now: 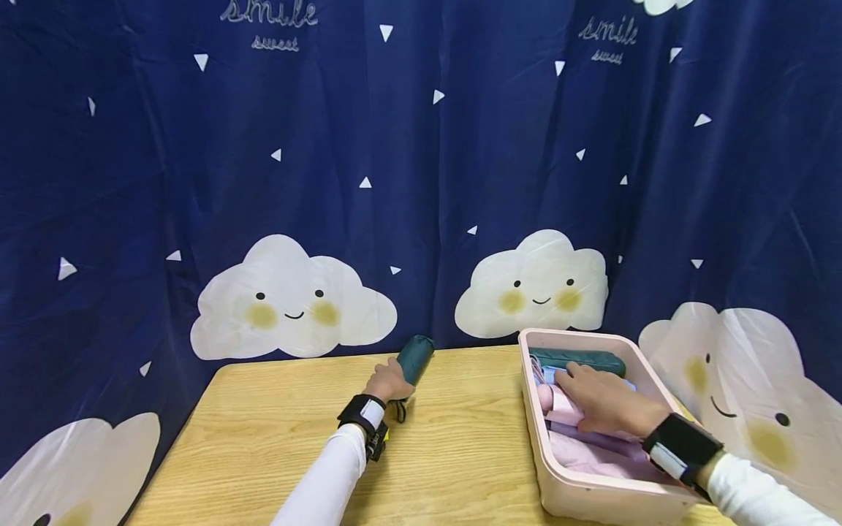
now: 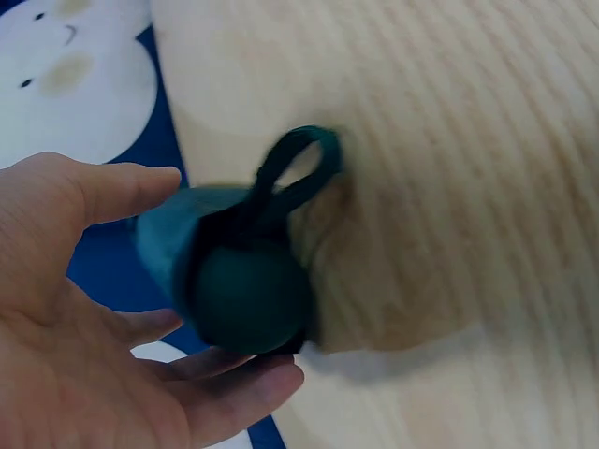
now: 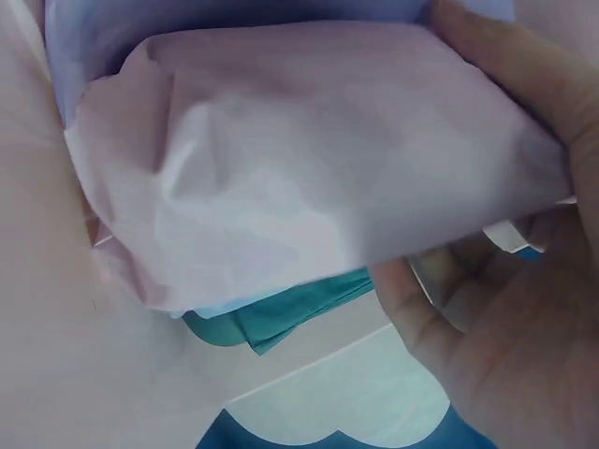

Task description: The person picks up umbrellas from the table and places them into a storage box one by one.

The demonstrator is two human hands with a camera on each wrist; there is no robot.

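Note:
Near the back edge of the table, my left hand [image 1: 388, 381] holds a dark green folded umbrella [image 1: 416, 358], its far end pointing toward the curtain. In the left wrist view, the thumb lies on one side of this umbrella's handle end [image 2: 253, 295] and the fingers curl beneath; a wrist loop [image 2: 328, 154] sticks out. My right hand [image 1: 608, 402] reaches inside the pink bin [image 1: 592, 502] and grips a pale pink folded umbrella [image 3: 309, 159], thumb above and fingers below. The hand covers part of it in the head view.
Around the right hand in the bin lie another dark green umbrella [image 1: 592, 359], something blue [image 1: 550, 375], a purple umbrella [image 1: 592, 437] and more pale pink fabric [image 1: 585, 456]. The bin stands at the right of the wooden table [image 1: 460, 446]. A navy curtain [image 1: 421, 168] hangs behind.

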